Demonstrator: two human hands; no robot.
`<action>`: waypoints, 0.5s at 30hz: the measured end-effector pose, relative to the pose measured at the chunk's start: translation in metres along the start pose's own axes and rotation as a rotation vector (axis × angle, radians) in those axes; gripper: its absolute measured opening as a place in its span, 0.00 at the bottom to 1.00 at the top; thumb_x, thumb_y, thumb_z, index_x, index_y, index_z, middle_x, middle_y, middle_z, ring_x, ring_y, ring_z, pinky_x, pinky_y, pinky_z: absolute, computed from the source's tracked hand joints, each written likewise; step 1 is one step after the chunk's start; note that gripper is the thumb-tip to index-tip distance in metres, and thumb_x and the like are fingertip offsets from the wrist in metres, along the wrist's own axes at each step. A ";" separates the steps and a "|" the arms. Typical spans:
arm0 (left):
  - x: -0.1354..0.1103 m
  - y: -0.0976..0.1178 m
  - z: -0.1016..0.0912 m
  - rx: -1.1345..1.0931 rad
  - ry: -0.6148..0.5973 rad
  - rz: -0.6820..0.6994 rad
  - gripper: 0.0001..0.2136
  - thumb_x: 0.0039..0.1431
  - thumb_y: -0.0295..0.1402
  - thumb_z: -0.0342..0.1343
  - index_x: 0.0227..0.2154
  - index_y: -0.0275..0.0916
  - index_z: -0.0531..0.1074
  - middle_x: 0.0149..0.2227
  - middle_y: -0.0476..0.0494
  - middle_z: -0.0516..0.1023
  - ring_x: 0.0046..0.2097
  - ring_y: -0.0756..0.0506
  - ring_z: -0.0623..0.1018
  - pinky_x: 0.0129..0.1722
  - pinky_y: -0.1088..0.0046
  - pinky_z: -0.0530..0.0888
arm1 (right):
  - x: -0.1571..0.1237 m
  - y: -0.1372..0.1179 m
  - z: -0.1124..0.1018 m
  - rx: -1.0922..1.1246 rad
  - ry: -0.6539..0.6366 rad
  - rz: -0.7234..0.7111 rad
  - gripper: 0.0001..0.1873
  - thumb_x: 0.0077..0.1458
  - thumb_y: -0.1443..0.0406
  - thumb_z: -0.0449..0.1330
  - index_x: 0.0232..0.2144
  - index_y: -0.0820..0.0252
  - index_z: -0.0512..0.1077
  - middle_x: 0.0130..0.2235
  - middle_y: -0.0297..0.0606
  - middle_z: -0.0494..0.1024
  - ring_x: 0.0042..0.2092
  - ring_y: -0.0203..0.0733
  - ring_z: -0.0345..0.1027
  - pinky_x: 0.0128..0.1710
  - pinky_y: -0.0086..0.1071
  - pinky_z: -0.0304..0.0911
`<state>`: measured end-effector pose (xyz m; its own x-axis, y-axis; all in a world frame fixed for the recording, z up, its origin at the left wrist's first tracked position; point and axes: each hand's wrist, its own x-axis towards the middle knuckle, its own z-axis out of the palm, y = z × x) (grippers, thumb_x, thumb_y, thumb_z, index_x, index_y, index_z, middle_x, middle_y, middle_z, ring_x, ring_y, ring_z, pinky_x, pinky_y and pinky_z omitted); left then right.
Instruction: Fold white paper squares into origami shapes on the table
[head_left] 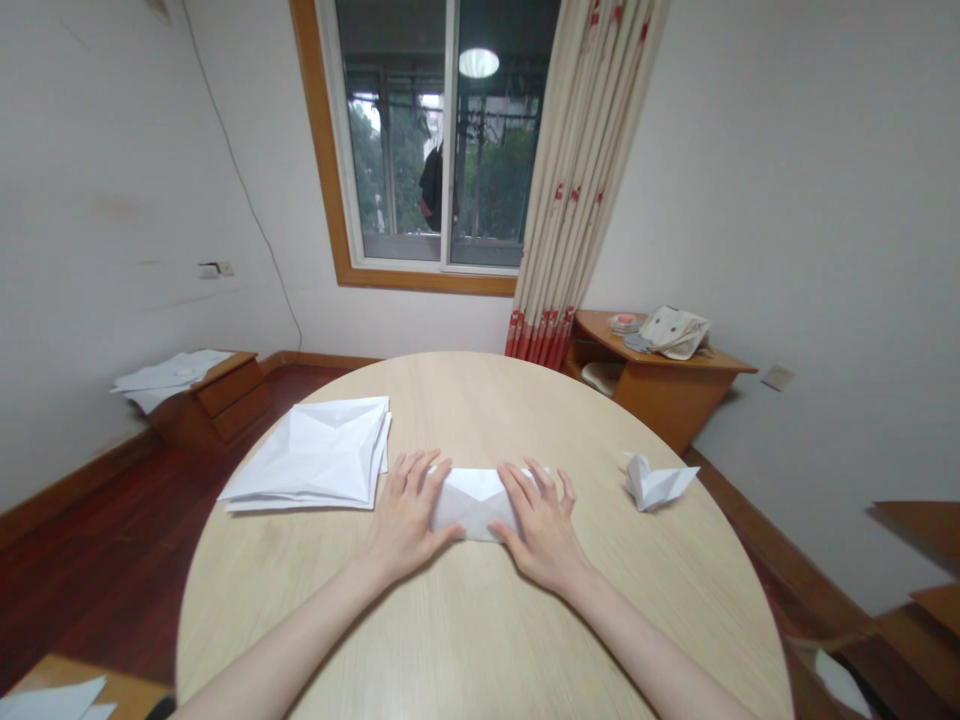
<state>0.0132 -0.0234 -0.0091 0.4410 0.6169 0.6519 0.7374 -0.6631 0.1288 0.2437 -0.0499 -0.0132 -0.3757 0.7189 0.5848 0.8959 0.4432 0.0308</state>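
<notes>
1. One folded sheet (pixel 474 512): flat on surface (pixel 465 625), near its middle.
2. Left hand (pixel 403 518), right hand (pixel 544 525): both uncurled, spread over its ends.
3. Risk: uneven pressure could skew its folds.
4. Stack (pixel 322 450) left; paper figure (pixel 658 487) right.

One view, from my head: above and behind my bare left hand (pixel 401 515) and bare right hand (pixel 544 525), facing forward and down. Near my grip; spans the round pale wooden table (pixel 472 630) beneath it to the white-framed glass window (pixel 447 140) well beyond.
</notes>
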 end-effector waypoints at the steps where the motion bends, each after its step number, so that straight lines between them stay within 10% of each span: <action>1: -0.001 0.000 0.001 0.016 -0.005 0.005 0.35 0.54 0.49 0.59 0.60 0.39 0.56 0.59 0.33 0.62 0.60 0.32 0.59 0.61 0.48 0.54 | 0.000 0.000 0.001 -0.005 -0.006 -0.003 0.34 0.58 0.58 0.53 0.63 0.60 0.50 0.60 0.45 0.65 0.62 0.57 0.47 0.60 0.56 0.31; 15: -0.003 -0.001 0.015 0.082 -0.131 0.018 0.38 0.57 0.47 0.56 0.64 0.35 0.46 0.64 0.30 0.54 0.66 0.32 0.50 0.63 0.46 0.47 | -0.004 0.002 0.015 -0.046 -0.118 -0.013 0.41 0.59 0.55 0.51 0.67 0.62 0.37 0.66 0.46 0.53 0.65 0.56 0.40 0.61 0.57 0.32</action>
<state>0.0190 -0.0179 -0.0223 0.5135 0.6587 0.5500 0.7656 -0.6411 0.0529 0.2436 -0.0438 -0.0270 -0.4105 0.7721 0.4851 0.8995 0.4302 0.0765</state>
